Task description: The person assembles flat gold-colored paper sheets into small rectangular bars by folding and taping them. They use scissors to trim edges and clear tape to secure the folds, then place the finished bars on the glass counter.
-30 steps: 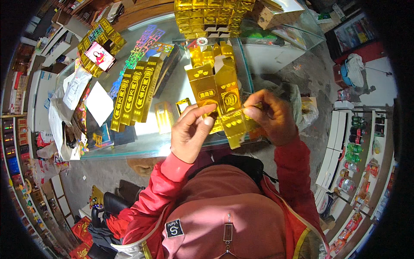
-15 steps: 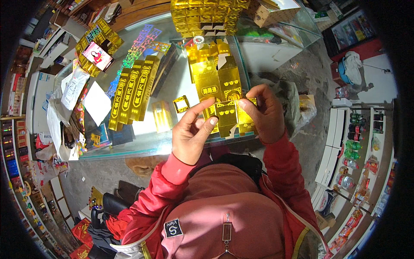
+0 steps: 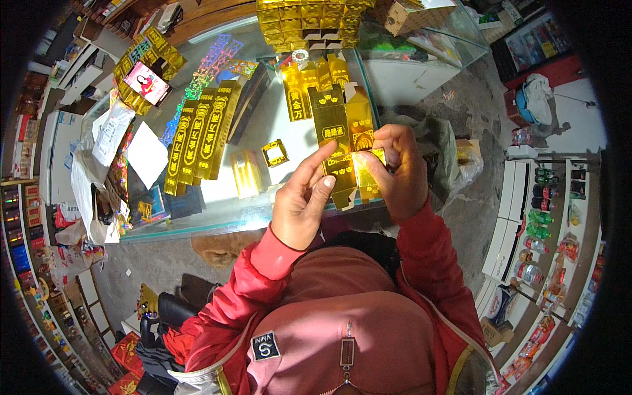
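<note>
Between my hands is a shiny gold foil carton (image 3: 334, 115), long and partly folded, with loose end flaps at its near end. Its panels stand at an angle to each other along a lengthwise crease. My left hand (image 3: 305, 197) grips the left panel between thumb and index finger. On the other side my right hand (image 3: 403, 174) pinches the right panel, thumb on the near face and fingers curled behind. Further gold cartons (image 3: 297, 92) lie just beyond on the glass counter (image 3: 263, 220). A small gold square frame (image 3: 275, 153) rests left of the held carton.
Several long gold boxes (image 3: 204, 135) lie side by side on the left. Behind the counter's middle rises a big stack of gold boxes (image 3: 309, 23). A phone (image 3: 147, 83) leans on gold pieces at the far left, near a white sheet (image 3: 147, 153). Shelves with bottles (image 3: 541, 217) stand right.
The carton has opened from a broad flat face into two angled panels. My left hand has moved slightly right and my right hand slightly left.
</note>
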`<action>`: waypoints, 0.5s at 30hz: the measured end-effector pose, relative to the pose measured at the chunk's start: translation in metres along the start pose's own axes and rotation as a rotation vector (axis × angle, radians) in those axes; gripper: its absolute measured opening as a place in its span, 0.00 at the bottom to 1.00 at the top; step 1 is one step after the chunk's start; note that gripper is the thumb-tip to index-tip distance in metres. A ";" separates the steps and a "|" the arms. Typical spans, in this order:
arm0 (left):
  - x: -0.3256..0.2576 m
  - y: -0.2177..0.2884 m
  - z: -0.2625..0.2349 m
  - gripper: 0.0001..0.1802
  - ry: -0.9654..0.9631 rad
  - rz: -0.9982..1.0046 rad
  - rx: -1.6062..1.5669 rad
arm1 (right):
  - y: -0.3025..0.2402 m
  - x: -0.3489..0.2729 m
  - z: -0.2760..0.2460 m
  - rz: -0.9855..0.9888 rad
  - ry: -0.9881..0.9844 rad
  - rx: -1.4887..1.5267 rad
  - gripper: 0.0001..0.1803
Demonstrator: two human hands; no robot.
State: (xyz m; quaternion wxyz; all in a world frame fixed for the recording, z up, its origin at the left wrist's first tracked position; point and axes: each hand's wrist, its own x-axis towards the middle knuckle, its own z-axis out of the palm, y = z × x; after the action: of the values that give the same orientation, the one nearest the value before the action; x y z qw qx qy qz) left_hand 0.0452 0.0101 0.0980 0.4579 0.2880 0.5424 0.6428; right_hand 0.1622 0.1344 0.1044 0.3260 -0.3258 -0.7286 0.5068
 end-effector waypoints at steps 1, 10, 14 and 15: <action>0.000 0.000 0.000 0.23 -0.004 -0.003 -0.011 | 0.002 0.000 0.000 0.001 -0.006 0.036 0.18; 0.003 0.001 -0.001 0.23 0.007 -0.094 -0.068 | 0.023 0.002 -0.001 -0.049 0.012 -0.094 0.16; 0.006 0.000 -0.002 0.23 0.057 -0.125 -0.105 | 0.033 0.005 -0.002 0.030 -0.021 -0.006 0.15; 0.007 0.001 -0.002 0.23 0.053 -0.127 -0.122 | 0.035 0.007 -0.001 0.044 -0.024 0.025 0.15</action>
State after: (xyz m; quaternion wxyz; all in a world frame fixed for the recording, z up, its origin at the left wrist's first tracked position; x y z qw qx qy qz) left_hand 0.0406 0.0152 0.0974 0.4999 0.2075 0.5314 0.6516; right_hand 0.1645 0.1499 0.0727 0.3103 -0.3314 -0.7187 0.5267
